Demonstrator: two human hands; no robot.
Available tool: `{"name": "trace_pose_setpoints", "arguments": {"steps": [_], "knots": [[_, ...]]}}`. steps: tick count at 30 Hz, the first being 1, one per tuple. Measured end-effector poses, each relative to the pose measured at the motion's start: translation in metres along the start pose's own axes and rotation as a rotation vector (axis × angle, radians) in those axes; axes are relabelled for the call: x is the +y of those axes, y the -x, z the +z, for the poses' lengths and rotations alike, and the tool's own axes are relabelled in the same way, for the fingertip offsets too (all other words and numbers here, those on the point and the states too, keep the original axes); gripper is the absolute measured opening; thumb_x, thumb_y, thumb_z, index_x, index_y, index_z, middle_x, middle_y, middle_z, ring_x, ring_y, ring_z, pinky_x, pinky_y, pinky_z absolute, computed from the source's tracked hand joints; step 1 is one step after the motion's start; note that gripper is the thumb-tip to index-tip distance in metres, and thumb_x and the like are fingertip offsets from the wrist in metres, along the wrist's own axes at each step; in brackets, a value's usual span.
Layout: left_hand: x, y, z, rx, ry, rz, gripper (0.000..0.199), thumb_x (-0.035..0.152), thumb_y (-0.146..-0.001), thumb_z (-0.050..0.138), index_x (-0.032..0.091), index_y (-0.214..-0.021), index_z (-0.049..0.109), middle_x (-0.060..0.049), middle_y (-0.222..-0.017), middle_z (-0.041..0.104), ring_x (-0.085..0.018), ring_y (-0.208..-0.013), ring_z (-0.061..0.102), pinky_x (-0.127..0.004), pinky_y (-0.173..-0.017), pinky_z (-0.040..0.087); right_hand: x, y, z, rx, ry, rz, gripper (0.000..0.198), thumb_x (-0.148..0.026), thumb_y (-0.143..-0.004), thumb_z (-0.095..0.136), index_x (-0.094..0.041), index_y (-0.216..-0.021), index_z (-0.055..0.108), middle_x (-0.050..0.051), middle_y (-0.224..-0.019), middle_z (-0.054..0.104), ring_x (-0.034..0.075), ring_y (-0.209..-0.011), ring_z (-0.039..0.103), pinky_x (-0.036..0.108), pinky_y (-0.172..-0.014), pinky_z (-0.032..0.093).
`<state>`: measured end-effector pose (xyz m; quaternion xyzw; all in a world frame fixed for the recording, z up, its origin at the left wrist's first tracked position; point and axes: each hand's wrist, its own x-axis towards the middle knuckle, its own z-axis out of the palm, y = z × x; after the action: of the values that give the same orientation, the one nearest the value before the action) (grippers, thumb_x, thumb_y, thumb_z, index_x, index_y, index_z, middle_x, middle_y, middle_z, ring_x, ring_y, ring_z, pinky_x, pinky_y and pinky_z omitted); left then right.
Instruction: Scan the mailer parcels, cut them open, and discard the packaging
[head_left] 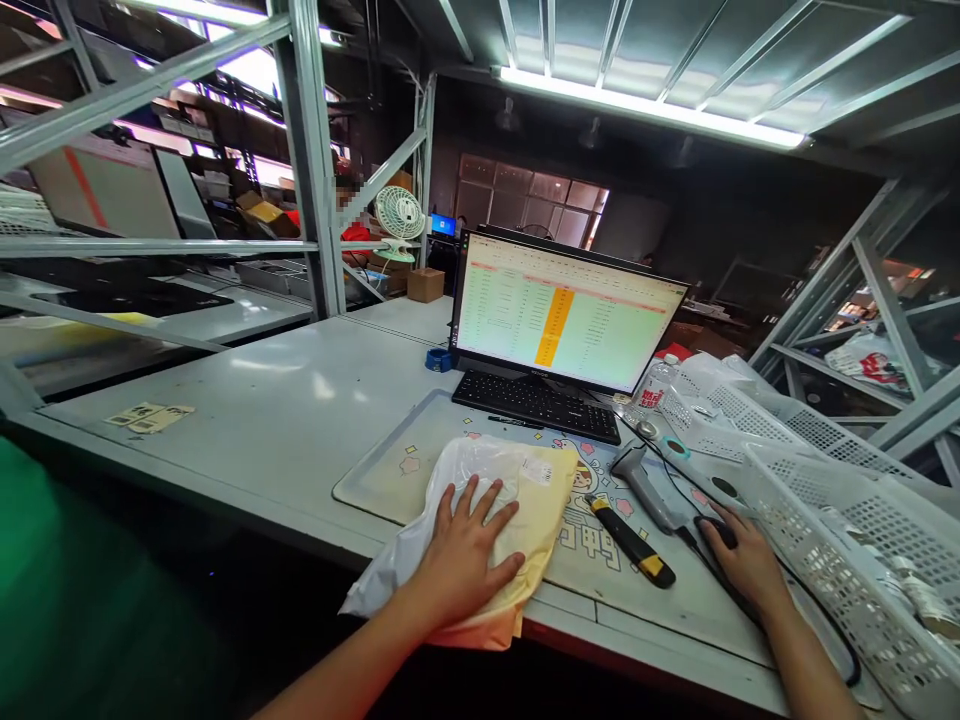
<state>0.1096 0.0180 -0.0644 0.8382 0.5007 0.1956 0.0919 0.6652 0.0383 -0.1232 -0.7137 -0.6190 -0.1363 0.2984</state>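
While the tabletop (pixel 300 385) is stretching wide, a monitor (pixel 562 310) is glowing

A parcel (pixel 534 512) is overhanging the edge, the left hand (pixel 472 540) spreading flat on it, seemingly steadying it. Scanner (pixel 651 488) and cutter (pixel 634 543) are lying nearby, apparently for easy reach; the mouse (pixel 709 530) is sitting under the cupped right hand (pixel 746 565).

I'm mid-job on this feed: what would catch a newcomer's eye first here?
Probably the bright monitor at the back of the desk, showing a table with one orange column. Next, the pale yellow and white package at the front edge, with the left hand spread flat on it. To its right, a black and yellow cutter lies beside a grey scanner.
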Motion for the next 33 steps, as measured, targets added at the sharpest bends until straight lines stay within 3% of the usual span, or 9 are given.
{"name": "trace_pose_setpoints", "arguments": {"steps": [7,15,20,28,30,33], "knots": [[-0.001,0.002,0.0,0.003,-0.002,-0.002,0.064,0.057,-0.097,0.066,0.036,-0.156,0.056,-0.005,-0.173,0.034,-0.044,-0.161,0.023,-0.075,-0.127,0.016,0.002,0.012,0.006,-0.002,-0.039,0.059,0.068,-0.069,-0.086,0.05,-0.02,-0.128,0.072,0.014,-0.135,0.07,0.035,-0.123,0.068,0.051,-0.111,0.053],[0.0,0.001,0.001,0.028,-0.023,0.013,0.062,0.054,-0.097,0.067,0.035,-0.155,0.057,-0.004,-0.172,0.036,-0.044,-0.161,0.024,-0.075,-0.127,0.018,0.002,0.015,0.005,0.011,-0.058,0.114,0.068,-0.066,-0.081,0.05,-0.018,-0.122,0.073,0.017,-0.13,0.072,0.036,-0.122,0.068,0.051,-0.112,0.052],[-0.003,0.002,0.006,0.066,-0.028,0.025,0.062,0.056,-0.097,0.067,0.035,-0.155,0.058,-0.004,-0.171,0.038,-0.045,-0.16,0.027,-0.075,-0.126,0.02,-0.008,0.015,-0.001,0.012,-0.072,0.059,0.064,-0.064,-0.085,0.049,-0.017,-0.121,0.071,0.016,-0.129,0.072,0.035,-0.122,0.068,0.05,-0.11,0.052],[-0.006,0.0,0.012,0.136,-0.023,0.056,0.06,0.053,-0.095,0.07,0.036,-0.151,0.061,-0.005,-0.168,0.043,-0.046,-0.158,0.031,-0.077,-0.123,0.025,-0.02,0.018,-0.007,-0.064,-0.088,0.142,0.064,-0.067,-0.081,0.051,-0.017,-0.117,0.069,0.015,-0.117,0.075,0.034,-0.105,0.071,0.048,-0.095,0.057],[-0.005,0.001,0.009,0.176,-0.002,0.085,0.056,0.049,-0.094,0.072,0.032,-0.147,0.065,-0.007,-0.165,0.049,-0.046,-0.154,0.038,-0.076,-0.122,0.03,-0.023,0.018,-0.009,-0.068,-0.099,0.164,0.064,-0.067,-0.079,0.051,-0.017,-0.115,0.068,0.016,-0.116,0.074,0.034,-0.104,0.071,0.049,-0.096,0.056],[-0.006,0.008,-0.006,0.368,0.104,0.198,0.035,0.037,-0.102,0.061,0.024,-0.132,0.072,-0.008,-0.15,0.064,-0.034,-0.144,0.054,-0.059,-0.121,0.043,-0.033,0.012,-0.02,-0.06,-0.128,0.178,0.068,-0.07,-0.077,0.053,-0.016,-0.116,0.067,0.018,-0.117,0.074,0.036,-0.106,0.071,0.05,-0.098,0.056]]}}
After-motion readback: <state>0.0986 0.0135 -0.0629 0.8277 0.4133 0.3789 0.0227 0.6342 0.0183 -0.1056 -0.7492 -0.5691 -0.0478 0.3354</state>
